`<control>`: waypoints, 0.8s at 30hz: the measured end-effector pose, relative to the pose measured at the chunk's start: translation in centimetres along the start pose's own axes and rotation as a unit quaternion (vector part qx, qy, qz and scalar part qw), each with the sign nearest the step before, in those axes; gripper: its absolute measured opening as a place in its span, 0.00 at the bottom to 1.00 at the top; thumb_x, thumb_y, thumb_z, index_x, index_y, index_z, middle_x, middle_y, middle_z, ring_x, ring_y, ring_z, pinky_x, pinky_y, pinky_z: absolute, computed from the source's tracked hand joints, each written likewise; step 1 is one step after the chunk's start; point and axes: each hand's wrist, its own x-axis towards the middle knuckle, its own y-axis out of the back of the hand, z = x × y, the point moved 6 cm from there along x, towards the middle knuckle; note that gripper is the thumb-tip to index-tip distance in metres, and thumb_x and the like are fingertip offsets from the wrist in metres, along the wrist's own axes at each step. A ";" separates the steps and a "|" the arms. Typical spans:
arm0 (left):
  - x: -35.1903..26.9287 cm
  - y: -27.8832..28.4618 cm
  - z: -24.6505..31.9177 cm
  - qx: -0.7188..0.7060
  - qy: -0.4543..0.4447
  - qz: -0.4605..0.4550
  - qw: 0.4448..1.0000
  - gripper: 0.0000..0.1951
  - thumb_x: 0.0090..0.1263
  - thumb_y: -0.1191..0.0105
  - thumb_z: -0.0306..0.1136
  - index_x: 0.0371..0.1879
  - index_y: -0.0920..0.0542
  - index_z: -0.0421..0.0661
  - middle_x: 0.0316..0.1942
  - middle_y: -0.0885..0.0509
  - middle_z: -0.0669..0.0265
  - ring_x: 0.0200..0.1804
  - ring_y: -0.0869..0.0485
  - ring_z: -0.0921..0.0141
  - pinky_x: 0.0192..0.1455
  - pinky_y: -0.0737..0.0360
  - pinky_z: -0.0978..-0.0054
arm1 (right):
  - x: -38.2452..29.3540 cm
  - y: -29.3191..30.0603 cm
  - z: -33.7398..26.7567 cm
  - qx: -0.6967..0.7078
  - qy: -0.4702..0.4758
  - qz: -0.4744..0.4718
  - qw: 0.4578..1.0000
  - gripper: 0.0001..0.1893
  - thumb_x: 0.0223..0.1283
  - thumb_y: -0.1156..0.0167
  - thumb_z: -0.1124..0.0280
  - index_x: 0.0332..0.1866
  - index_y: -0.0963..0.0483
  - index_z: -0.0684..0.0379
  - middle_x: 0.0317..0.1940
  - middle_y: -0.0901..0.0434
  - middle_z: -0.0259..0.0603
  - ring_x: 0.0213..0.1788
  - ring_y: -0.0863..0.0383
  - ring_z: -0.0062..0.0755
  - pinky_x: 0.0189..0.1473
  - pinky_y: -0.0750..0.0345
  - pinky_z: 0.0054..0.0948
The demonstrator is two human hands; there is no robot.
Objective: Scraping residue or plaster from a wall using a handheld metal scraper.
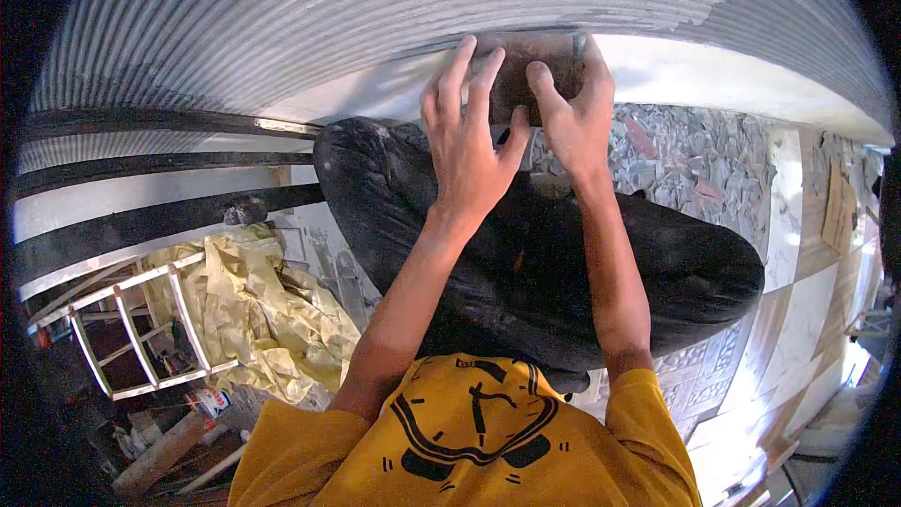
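My left hand (470, 120) is spread along the left side of a dark brown rectangular block (517, 81), its fingertips at the upper left edge and its thumb by the lower edge. The block's material cannot be told. Around its right edge curls my right hand (574, 109), with the thumb on the near face. The block is held upright at the lower edge of a grey ribbed wall (394, 0), where a smooth white band (704, 67) begins. Whether the block touches the wall is hidden from this angle.
My bent legs in dark trousers (676, 260) fill the middle. Grey broken flakes (718, 155) cover the floor at right, beside patterned tiles (802, 317). Dark horizontal bars (162, 170), crumpled yellowish sheeting (246, 303) and a white ladder-like frame (130, 331) are at left.
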 end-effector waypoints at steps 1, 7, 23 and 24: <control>0.0 0.0 0.0 -0.001 0.000 0.002 1.000 0.34 0.63 0.36 0.33 0.72 0.27 0.49 0.76 0.35 0.55 0.72 0.34 0.52 0.73 0.38 0.51 | -0.1 0.2 0.5 0.018 -0.016 0.007 1.000 0.16 0.59 0.36 0.75 0.49 0.25 0.73 0.35 0.13 0.54 0.36 0.14 0.38 0.43 0.18 0.37; 0.2 0.1 0.3 -0.011 0.012 -0.011 1.000 0.32 0.65 0.38 0.35 0.71 0.27 0.46 0.75 0.32 0.52 0.73 0.34 0.52 0.75 0.41 0.52 | -0.3 0.4 1.5 0.046 -0.054 0.018 0.997 0.15 0.61 0.36 0.75 0.50 0.24 0.72 0.38 0.14 0.49 0.39 0.15 0.35 0.46 0.19 0.36; -0.2 -1.3 0.1 0.033 -0.006 -0.051 0.998 0.36 0.69 0.39 0.37 0.77 0.34 0.46 0.79 0.40 0.51 0.74 0.38 0.49 0.76 0.43 0.50 | 0.8 0.6 2.7 0.066 0.000 0.013 0.998 0.13 0.64 0.33 0.75 0.48 0.26 0.71 0.36 0.15 0.44 0.37 0.19 0.27 0.42 0.20 0.31; -0.3 -1.3 0.2 0.037 -0.001 -0.055 0.998 0.36 0.69 0.39 0.37 0.78 0.35 0.47 0.80 0.41 0.51 0.74 0.38 0.49 0.76 0.43 0.49 | 0.9 0.6 3.1 0.065 0.000 0.014 0.998 0.13 0.64 0.33 0.75 0.48 0.26 0.71 0.36 0.15 0.44 0.37 0.19 0.27 0.42 0.20 0.31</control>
